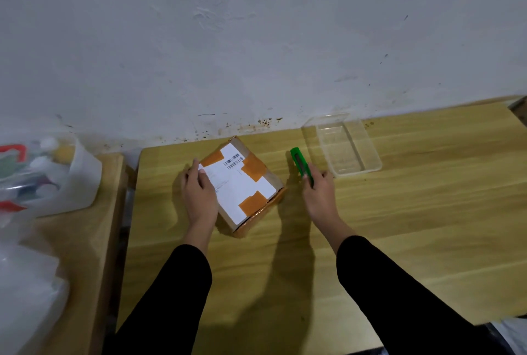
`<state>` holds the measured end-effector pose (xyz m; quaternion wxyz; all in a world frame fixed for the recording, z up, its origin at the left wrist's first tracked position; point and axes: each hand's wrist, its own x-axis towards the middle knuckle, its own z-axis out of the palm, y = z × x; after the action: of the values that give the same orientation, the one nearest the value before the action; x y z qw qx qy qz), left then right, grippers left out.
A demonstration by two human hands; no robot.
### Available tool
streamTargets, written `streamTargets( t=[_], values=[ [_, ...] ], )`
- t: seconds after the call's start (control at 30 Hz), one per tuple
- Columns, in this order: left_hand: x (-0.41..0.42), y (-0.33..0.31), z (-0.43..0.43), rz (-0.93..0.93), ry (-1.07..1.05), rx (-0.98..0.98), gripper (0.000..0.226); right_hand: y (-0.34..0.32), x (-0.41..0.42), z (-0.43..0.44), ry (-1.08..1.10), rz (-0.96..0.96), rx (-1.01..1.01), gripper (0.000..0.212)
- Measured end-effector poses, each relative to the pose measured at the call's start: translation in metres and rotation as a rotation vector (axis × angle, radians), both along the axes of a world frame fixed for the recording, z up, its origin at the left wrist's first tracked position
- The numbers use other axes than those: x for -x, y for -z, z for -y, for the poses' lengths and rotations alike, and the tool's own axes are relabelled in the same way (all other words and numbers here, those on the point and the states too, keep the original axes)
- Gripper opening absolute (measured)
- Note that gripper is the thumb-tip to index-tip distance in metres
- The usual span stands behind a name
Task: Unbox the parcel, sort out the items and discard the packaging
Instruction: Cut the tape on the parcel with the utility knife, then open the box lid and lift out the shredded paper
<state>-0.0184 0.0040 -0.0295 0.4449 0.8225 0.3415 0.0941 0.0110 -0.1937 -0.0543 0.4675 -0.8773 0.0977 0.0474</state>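
Left hand flat against parcel; right hand grips green cutter, clear tray beside, probably empty.

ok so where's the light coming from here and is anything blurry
Head view: shadows of both arms fall forward and left across the table, so the light sits behind and to the right; the plastic bags at the left edge are soft and smeared; the parcel label stays readable.

We can read no words or numbers anywhere. The white label on the cardboard parcel carries two barcodes and faint print too small for us to make out. The red marks on the plastic bag are blurred beyond reading.
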Motion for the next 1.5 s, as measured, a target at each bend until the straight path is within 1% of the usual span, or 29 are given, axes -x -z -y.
streamTargets(
  t=[0.1, 0.23, 0.4, 0.5, 0.57, 0.73, 0.8, 0.9, 1.03, 1.13, 1.2, 1.27, 1.3, 1.33, 1.37, 1.43, 1.5],
  values=[
    [-0.011, 0.005, -0.003, 0.004, 0.0, 0.005, 0.039, 0.006, -0.018, -0.008, -0.001, -0.041, 0.028, 0.04],
    [-0.019, 0.008, -0.005, 0.021, 0.042, 0.014, 0.038, 0.012, -0.036, -0.015, 0.048, -0.07, 0.08, 0.041],
    [-0.02, 0.007, -0.004, 0.041, 0.058, 0.042, 0.039, 0.019, -0.05, -0.021, 0.032, -0.047, 0.278, 0.035],
    [-0.021, 0.009, -0.005, 0.051, 0.062, 0.044, 0.039, 0.018, -0.055, -0.024, 0.0, -0.062, 0.318, 0.033],
    [-0.021, 0.011, -0.006, 0.059, 0.061, 0.052, 0.039, 0.018, -0.057, -0.026, -0.002, -0.058, 0.347, 0.036],
    [-0.021, 0.014, -0.007, 0.074, 0.058, 0.074, 0.038, 0.018, -0.063, -0.027, -0.059, 0.022, 0.535, 0.033],
    [-0.021, 0.016, -0.008, 0.082, 0.061, 0.075, 0.038, 0.019, -0.066, -0.03, -0.043, 0.002, 0.502, 0.032],
    [-0.021, 0.018, -0.009, 0.092, 0.057, 0.094, 0.038, 0.02, -0.07, -0.032, 0.023, -0.052, 0.377, 0.03],
    [-0.02, 0.018, -0.008, 0.109, 0.052, 0.096, 0.038, 0.018, -0.071, -0.031, 0.024, -0.055, 0.321, 0.031],
    [-0.018, 0.015, -0.008, 0.132, 0.058, 0.108, 0.039, 0.007, -0.062, -0.035, 0.044, 0.037, 0.238, 0.034],
    [-0.017, 0.015, -0.008, 0.132, 0.058, 0.148, 0.04, -0.009, -0.055, -0.044, 0.032, 0.172, 0.129, 0.033],
    [-0.013, 0.018, -0.008, 0.159, 0.038, 0.223, 0.041, -0.026, -0.058, -0.057, -0.073, 0.296, 0.022, 0.026],
    [-0.007, 0.02, -0.005, 0.179, 0.016, 0.273, 0.041, -0.032, -0.063, -0.064, -0.155, 0.319, -0.022, 0.024],
    [0.002, 0.022, 0.0, 0.189, -0.006, 0.315, 0.04, -0.037, -0.07, -0.07, -0.245, 0.307, -0.049, 0.025],
    [0.014, 0.024, 0.007, 0.19, -0.019, 0.341, 0.039, -0.04, -0.077, -0.075, -0.334, 0.249, -0.062, 0.028],
    [0.042, 0.024, 0.027, 0.205, -0.019, 0.348, 0.041, -0.041, -0.09, -0.081, -0.481, 0.062, -0.064, 0.035],
    [0.069, 0.022, 0.05, 0.229, 0.0, 0.367, 0.047, -0.034, -0.101, -0.081, -0.546, -0.092, -0.068, 0.038]
  ],
)
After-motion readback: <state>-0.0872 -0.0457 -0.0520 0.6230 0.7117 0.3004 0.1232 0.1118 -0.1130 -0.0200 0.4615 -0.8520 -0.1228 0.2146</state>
